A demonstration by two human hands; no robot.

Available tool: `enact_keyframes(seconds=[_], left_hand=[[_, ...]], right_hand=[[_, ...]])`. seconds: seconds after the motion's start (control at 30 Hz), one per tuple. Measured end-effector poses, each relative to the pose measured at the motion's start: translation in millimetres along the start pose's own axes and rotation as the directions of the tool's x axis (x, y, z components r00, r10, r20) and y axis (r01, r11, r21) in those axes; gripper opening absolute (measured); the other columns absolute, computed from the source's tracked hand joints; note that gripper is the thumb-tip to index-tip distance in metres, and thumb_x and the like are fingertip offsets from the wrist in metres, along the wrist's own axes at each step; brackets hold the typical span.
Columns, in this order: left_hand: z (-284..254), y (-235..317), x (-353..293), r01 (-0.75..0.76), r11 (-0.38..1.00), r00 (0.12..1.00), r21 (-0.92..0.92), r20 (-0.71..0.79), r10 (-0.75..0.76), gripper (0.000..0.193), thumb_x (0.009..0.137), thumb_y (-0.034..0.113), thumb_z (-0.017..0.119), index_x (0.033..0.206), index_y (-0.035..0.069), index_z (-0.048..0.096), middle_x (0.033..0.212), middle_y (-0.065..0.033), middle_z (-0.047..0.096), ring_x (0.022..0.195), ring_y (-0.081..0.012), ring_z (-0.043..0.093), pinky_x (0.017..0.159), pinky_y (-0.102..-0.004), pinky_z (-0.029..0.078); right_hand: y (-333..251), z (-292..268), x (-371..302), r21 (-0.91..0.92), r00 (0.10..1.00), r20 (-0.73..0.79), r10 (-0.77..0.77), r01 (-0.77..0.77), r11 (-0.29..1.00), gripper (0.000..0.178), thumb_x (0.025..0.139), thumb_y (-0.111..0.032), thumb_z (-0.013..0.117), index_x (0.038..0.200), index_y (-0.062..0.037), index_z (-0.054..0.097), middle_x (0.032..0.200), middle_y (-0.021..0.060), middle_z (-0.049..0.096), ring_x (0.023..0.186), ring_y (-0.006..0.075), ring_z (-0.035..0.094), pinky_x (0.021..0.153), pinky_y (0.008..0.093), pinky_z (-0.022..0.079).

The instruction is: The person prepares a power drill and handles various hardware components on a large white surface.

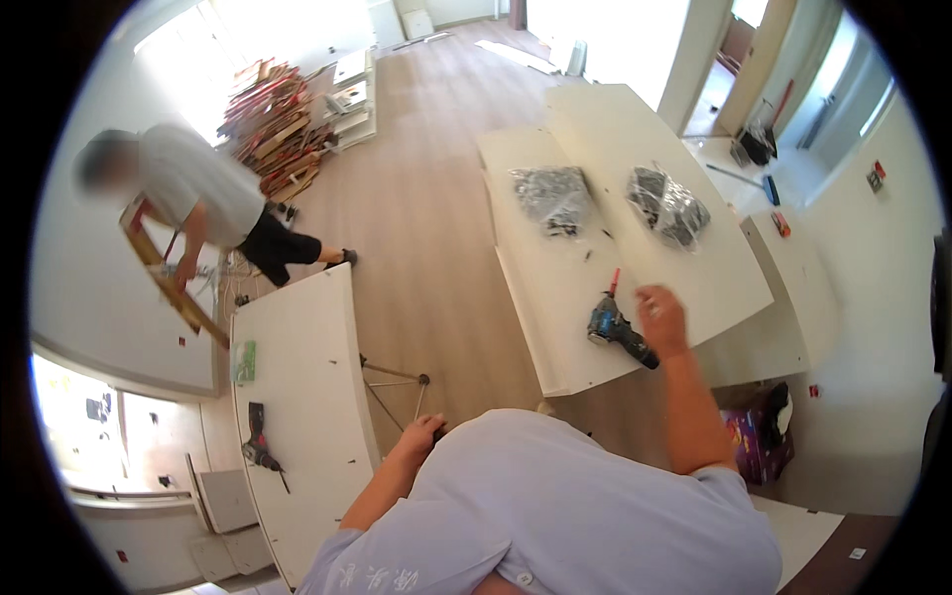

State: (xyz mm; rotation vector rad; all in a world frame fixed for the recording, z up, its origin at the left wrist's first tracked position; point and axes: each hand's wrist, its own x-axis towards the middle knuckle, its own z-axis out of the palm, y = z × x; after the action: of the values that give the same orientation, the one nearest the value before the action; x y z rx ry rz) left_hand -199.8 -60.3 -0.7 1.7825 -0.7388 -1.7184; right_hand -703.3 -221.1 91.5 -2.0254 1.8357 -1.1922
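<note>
My right hand hovers over the near end of a white cabinet board, its fingers curled together. Whatever they may pinch is too small to make out. Just left of it, a blue-and-black cordless drill lies on the board with a red-tipped bit pointing away. Low beside my body is my left hand, closed, with a bit of something dark at its fingers. Beyond the drill rest two clear plastic bags of dark hardware, one on the left and one on the right. A few small dark pieces lie loose near them.
A second white panel at left carries another drill and a green packet. Tripod-like metal legs stand beside it. Far left, a person handles a wooden ladder. Stacked boards lie behind.
</note>
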Motion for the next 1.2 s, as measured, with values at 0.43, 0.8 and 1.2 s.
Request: enact_keyframes(seconds=[0.43, 0.8, 1.2], left_hand=[[235.1, 189.4, 141.3, 0.071, 0.997, 0.937, -0.042, 0.345, -0.052, 0.023, 0.105, 0.029, 0.055, 0.105, 0.006, 0.059, 0.09, -0.0035, 0.063, 0.078, -0.0152, 0.062, 0.067, -0.0264, 0.054], [328.5, 199.9, 225.9, 0.142, 0.933, 0.899, -0.331, 0.437, 0.018, 0.078, 0.1, 0.042, 0.061, 0.158, 0.003, 0.027, 0.163, -0.0135, 0.031, 0.148, -0.0299, 0.034, 0.123, -0.0444, 0.026], [101.4, -33.7, 114.5, -0.089, 0.952, 0.977, 0.294, -0.159, 0.14, 0.031, 0.095, 0.026, 0.066, 0.113, 0.001, 0.07, 0.095, -0.0118, 0.074, 0.082, -0.0186, 0.071, 0.075, -0.0336, 0.056]], right_hand=[[119.5, -59.9, 24.9, -0.314, 0.99, -0.09, 0.113, -0.136, 0.94, 0.024, 0.081, -0.018, 0.073, 0.103, -0.0092, 0.07, 0.122, 0.008, 0.066, 0.117, 0.032, 0.058, 0.097, 0.0456, 0.046], [124.4, -67.8, 25.0, -0.209, 0.984, -0.055, 0.172, -0.18, 0.961, 0.023, 0.078, -0.012, 0.073, 0.101, -0.0078, 0.071, 0.122, 0.0083, 0.065, 0.116, 0.0323, 0.058, 0.099, 0.0444, 0.047], [140.7, -49.5, 27.4, -0.213, 0.994, -0.065, 0.084, -0.096, 0.972, 0.023, 0.083, -0.008, 0.068, 0.105, -0.0037, 0.069, 0.123, 0.0127, 0.064, 0.116, 0.0332, 0.059, 0.105, 0.0436, 0.046]])
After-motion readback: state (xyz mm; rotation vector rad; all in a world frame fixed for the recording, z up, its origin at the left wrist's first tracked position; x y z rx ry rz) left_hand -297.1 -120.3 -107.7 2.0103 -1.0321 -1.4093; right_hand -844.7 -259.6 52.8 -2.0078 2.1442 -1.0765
